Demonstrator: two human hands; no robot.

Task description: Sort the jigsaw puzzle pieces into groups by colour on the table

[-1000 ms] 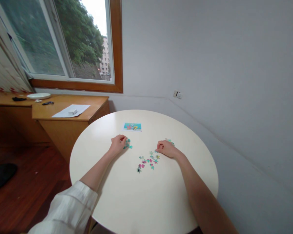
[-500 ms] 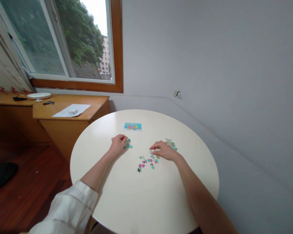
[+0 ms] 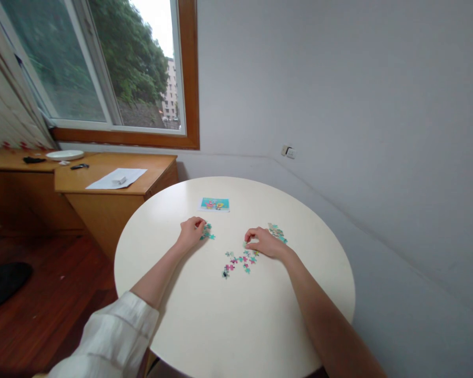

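My right hand (image 3: 265, 242) is over the white table, its thumb and index finger pinched on a pale green jigsaw piece (image 3: 245, 244). Just in front of it lies a loose spread of pink, teal and pale jigsaw pieces (image 3: 234, 260). My left hand (image 3: 192, 232) rests beside a small group of teal jigsaw pieces (image 3: 208, 232), fingers curled together; what they hold, if anything, is hidden. Partly behind my right hand is a heap of teal and beige jigsaw pieces (image 3: 277, 232). A picture card with cartoon figures (image 3: 215, 204) lies beyond both hands.
The round white table (image 3: 228, 325) stands near the wall. To the left, a wooden desk (image 3: 157, 170) carries a sheet of paper (image 3: 102, 181) with a small white block, a white plate (image 3: 65, 155) and dark small items. A wall socket (image 3: 290, 153) is at the back.
The index finger of my right hand has curled in toward the thumb, closing on the pale green jigsaw piece. My left hand stays in nearly the same place.
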